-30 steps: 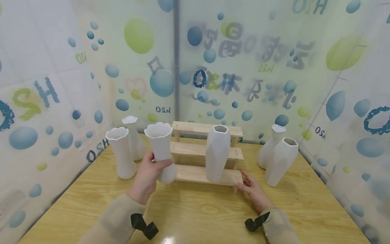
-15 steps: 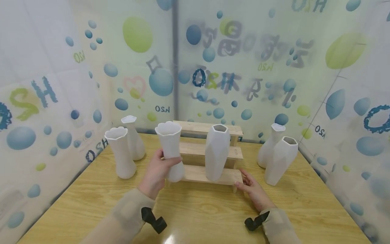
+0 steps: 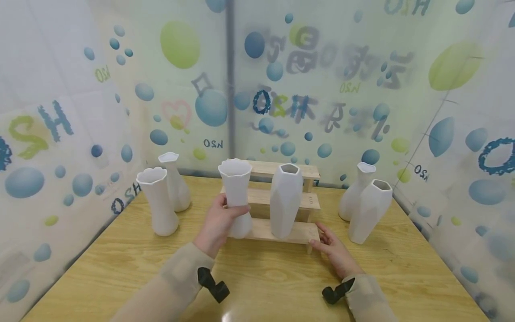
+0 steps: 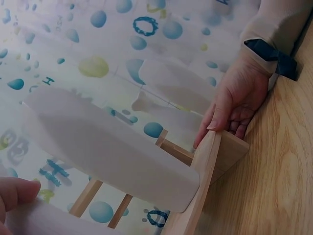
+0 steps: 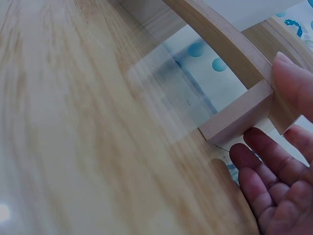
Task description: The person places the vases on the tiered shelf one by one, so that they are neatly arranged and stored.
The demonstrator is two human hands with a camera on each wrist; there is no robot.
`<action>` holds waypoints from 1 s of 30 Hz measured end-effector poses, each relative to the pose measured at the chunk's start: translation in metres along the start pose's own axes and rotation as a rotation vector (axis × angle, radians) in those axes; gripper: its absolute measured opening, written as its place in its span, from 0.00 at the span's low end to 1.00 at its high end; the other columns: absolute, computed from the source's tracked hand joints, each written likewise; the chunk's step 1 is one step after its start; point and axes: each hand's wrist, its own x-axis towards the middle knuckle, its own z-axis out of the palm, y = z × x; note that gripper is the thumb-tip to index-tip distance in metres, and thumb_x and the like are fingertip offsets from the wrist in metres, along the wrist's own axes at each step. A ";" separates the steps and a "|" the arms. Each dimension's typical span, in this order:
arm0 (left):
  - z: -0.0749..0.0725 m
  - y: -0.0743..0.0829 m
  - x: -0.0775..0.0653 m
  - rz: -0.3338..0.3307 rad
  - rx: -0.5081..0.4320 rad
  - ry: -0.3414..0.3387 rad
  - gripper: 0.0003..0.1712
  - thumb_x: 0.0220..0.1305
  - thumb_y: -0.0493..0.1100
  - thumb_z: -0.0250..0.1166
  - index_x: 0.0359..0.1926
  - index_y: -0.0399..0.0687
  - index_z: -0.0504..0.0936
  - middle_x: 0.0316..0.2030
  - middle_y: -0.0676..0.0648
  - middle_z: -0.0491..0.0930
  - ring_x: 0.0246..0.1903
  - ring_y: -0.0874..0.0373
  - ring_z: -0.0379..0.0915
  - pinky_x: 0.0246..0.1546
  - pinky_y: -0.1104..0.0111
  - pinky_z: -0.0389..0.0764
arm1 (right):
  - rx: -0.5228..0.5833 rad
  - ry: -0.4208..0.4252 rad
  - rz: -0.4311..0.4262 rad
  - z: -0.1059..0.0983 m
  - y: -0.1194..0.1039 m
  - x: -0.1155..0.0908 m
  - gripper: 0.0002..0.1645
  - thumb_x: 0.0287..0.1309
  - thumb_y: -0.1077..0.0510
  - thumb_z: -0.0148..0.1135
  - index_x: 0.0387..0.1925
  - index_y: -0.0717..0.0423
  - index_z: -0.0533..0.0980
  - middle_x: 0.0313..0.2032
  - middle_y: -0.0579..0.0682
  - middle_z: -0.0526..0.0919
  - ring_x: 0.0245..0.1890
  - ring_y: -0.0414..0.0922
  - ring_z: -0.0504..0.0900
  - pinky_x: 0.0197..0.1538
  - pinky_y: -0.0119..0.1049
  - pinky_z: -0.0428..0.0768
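Observation:
My left hand [image 3: 219,221] grips a white vase with a scalloped rim [image 3: 236,188] round its middle. The vase is upright at the left end of the bottom step; whether its base touches the wood, I cannot tell. On the same step, to its right, stands a white faceted vase [image 3: 286,201]. At the right end of the three-step wooden stand [image 3: 304,232], my right hand [image 3: 334,254] holds the bottom step's corner. In the right wrist view the thumb [image 5: 293,85] lies against the board's edge, with the other fingers [image 5: 274,171] bent beside the leg.
On the table [image 3: 273,286] at left are another scalloped vase [image 3: 162,205] and a narrow-necked vase [image 3: 179,190]. At right stand a second narrow-necked vase [image 3: 356,197] and a tilted-looking faceted vase [image 3: 370,212]. A patterned curtain [image 3: 346,58] surrounds the table's back and sides.
My left hand has carried the scalloped vase rightward, from the stand's left side to over the bottom step, closer to the faceted vase. My right hand stays at the stand's corner.

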 end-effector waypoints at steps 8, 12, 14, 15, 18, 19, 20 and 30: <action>0.007 0.003 0.002 -0.016 0.011 -0.021 0.34 0.54 0.37 0.71 0.60 0.44 0.66 0.60 0.44 0.68 0.59 0.44 0.63 0.60 0.42 0.61 | -0.014 -0.002 -0.011 0.001 -0.003 0.000 0.47 0.61 0.52 0.64 0.74 0.53 0.50 0.64 0.63 0.67 0.64 0.55 0.63 0.67 0.56 0.54; 0.008 0.003 0.003 -0.031 0.021 -0.026 0.34 0.55 0.38 0.71 0.61 0.45 0.66 0.61 0.45 0.67 0.60 0.44 0.62 0.61 0.42 0.60 | -0.014 -0.010 -0.019 0.001 -0.002 0.001 0.46 0.62 0.53 0.63 0.74 0.54 0.50 0.62 0.62 0.69 0.62 0.54 0.66 0.66 0.54 0.56; 0.008 0.002 0.004 -0.040 0.024 -0.031 0.34 0.56 0.38 0.71 0.61 0.46 0.65 0.61 0.45 0.67 0.61 0.44 0.61 0.62 0.41 0.59 | -0.012 -0.019 -0.028 0.001 -0.002 0.000 0.46 0.63 0.54 0.62 0.74 0.55 0.49 0.62 0.62 0.69 0.62 0.53 0.66 0.66 0.53 0.56; 0.008 0.002 0.004 -0.043 0.026 -0.033 0.35 0.56 0.39 0.71 0.61 0.46 0.65 0.61 0.45 0.67 0.61 0.44 0.61 0.62 0.41 0.58 | -0.012 -0.023 -0.033 0.001 -0.001 0.000 0.45 0.63 0.54 0.62 0.74 0.56 0.49 0.62 0.63 0.69 0.62 0.53 0.66 0.66 0.53 0.56; 0.009 0.001 0.004 -0.052 0.033 -0.037 0.35 0.55 0.40 0.71 0.62 0.47 0.65 0.62 0.45 0.67 0.61 0.43 0.61 0.62 0.41 0.58 | -0.001 -0.024 -0.037 0.002 0.000 0.000 0.45 0.63 0.55 0.62 0.74 0.56 0.49 0.62 0.63 0.69 0.61 0.53 0.66 0.66 0.52 0.56; 0.010 0.000 0.004 -0.052 0.035 -0.039 0.35 0.56 0.40 0.71 0.62 0.47 0.65 0.61 0.45 0.67 0.61 0.43 0.62 0.62 0.41 0.59 | 0.002 -0.022 -0.036 0.002 0.001 0.000 0.46 0.62 0.55 0.62 0.74 0.55 0.50 0.62 0.62 0.70 0.61 0.53 0.67 0.66 0.52 0.56; 0.011 0.001 0.004 -0.053 0.039 -0.038 0.35 0.55 0.40 0.71 0.62 0.47 0.65 0.61 0.45 0.67 0.60 0.44 0.62 0.61 0.41 0.59 | 0.004 -0.019 -0.034 0.002 0.001 0.000 0.46 0.62 0.55 0.63 0.74 0.55 0.50 0.62 0.62 0.70 0.61 0.53 0.67 0.66 0.51 0.56; 0.019 0.001 0.008 -0.047 0.051 -0.042 0.34 0.55 0.39 0.71 0.60 0.46 0.66 0.61 0.44 0.68 0.59 0.44 0.63 0.60 0.42 0.61 | -0.009 -0.003 -0.027 0.001 -0.001 -0.002 0.46 0.61 0.54 0.64 0.74 0.55 0.51 0.61 0.62 0.71 0.60 0.52 0.67 0.66 0.53 0.56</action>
